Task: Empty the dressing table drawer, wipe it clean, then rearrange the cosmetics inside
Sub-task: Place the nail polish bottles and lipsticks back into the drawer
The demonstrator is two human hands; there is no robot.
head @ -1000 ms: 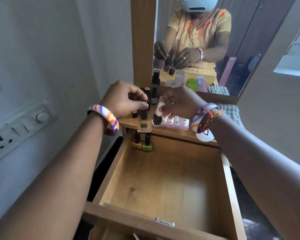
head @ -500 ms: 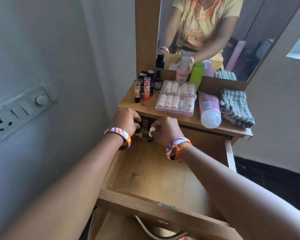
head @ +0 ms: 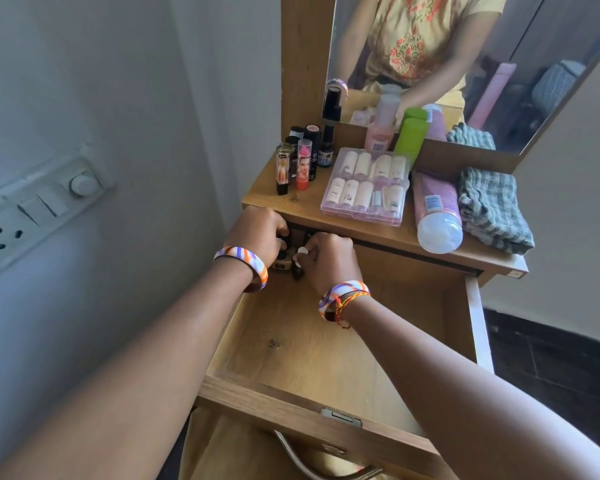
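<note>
Reaching into the back left corner of an open wooden drawer [head: 326, 344], a person's left hand [head: 257, 233] and right hand [head: 329, 261] curl their fingers around small dark nail-polish bottles [head: 296, 271] standing against the rear wall; exactly which bottle each hand pinches cannot be told. On the wooden dressing table top [head: 378, 233] above stand a cluster of lipsticks and dark bottles [head: 300, 161] at the left, a clear plastic case of small white tubes [head: 366, 187], a pink bottle lying on its side [head: 435, 211], an upright green bottle [head: 411, 136] and a folded grey checked cloth [head: 492, 209].
</note>
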